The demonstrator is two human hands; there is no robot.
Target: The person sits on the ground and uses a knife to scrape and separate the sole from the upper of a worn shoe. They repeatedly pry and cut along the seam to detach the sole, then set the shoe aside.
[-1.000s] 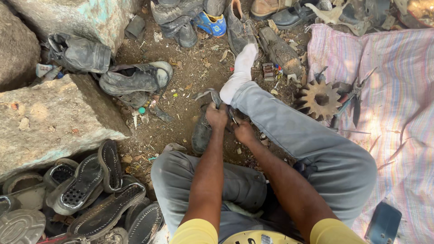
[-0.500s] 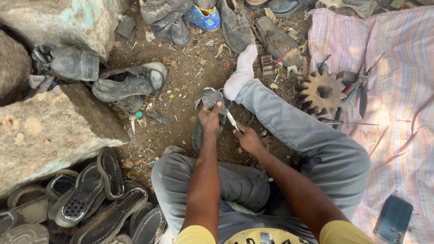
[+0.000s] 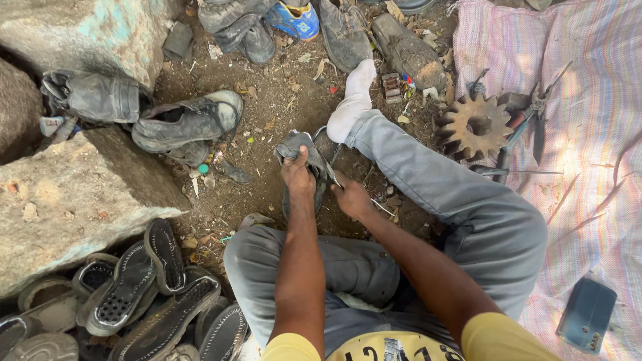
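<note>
Both hands work one grey shoe (image 3: 302, 150): left hand (image 3: 297, 175) clamped on it, right hand (image 3: 351, 198) closed beside it

Both hands (image 3: 324, 184) on grey shoe (image 3: 302, 152)

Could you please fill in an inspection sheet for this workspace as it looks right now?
Surface: bare dirt ground, littered with scraps.
Job's things: grey shoe, held upright over the dirt.
Clutter: worn shoes, pile of soles, rusty gear and pliers on a striped cloth.
Grippers: left hand grips the shoe; right hand presses its side, holding a thin tool, kind unclear.
Cables: nothing seen.
Surroundings: large rocks; dark case on the cloth.
</note>
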